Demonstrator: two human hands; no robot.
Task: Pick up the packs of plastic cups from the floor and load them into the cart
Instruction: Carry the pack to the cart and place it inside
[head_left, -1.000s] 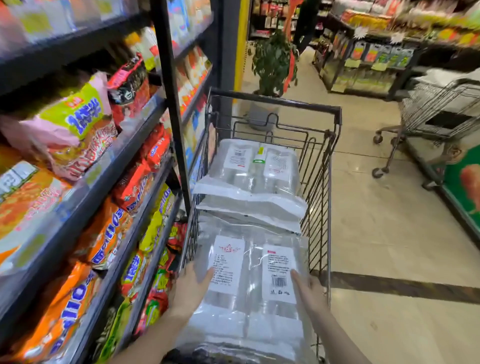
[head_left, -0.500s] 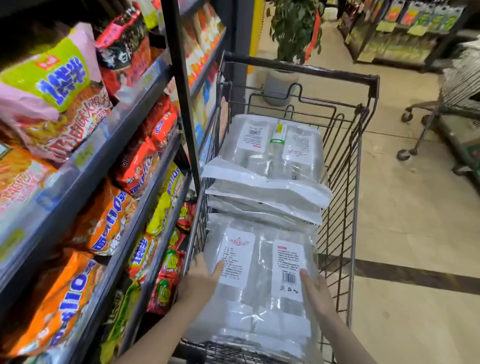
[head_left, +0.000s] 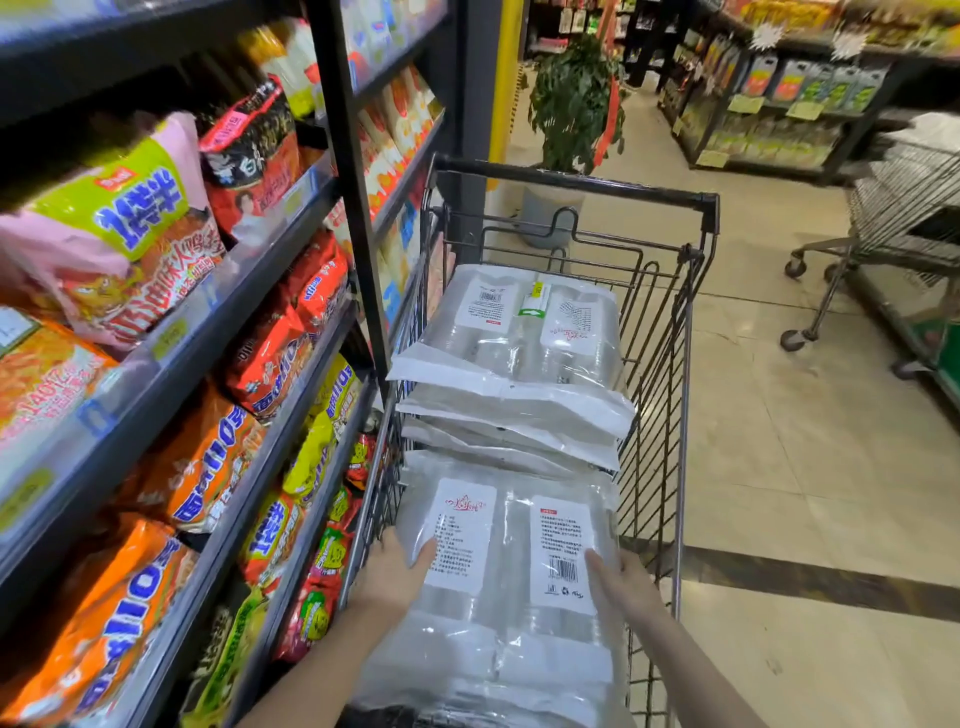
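Both hands are on the near pack of cups (head_left: 511, 566), left hand (head_left: 392, 579) and right hand (head_left: 626, 584) gripping its long sides, thumbs on top. It sits over the cart (head_left: 680, 395), long axis pointing away toward the stacked packs (head_left: 519, 364). Looks like it just needs lowering in.

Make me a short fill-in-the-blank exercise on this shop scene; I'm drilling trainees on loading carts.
1. The clear plastic pack of cups with two white labels is held by ____ hands, the left hand and the right hand.
2. It is at the near end of the black wire shopping cart, whose handle bar is at the ____ end.
3. The shelves of orange noodle bags stand on the cart's ____ side.

Missing words: two; far; left
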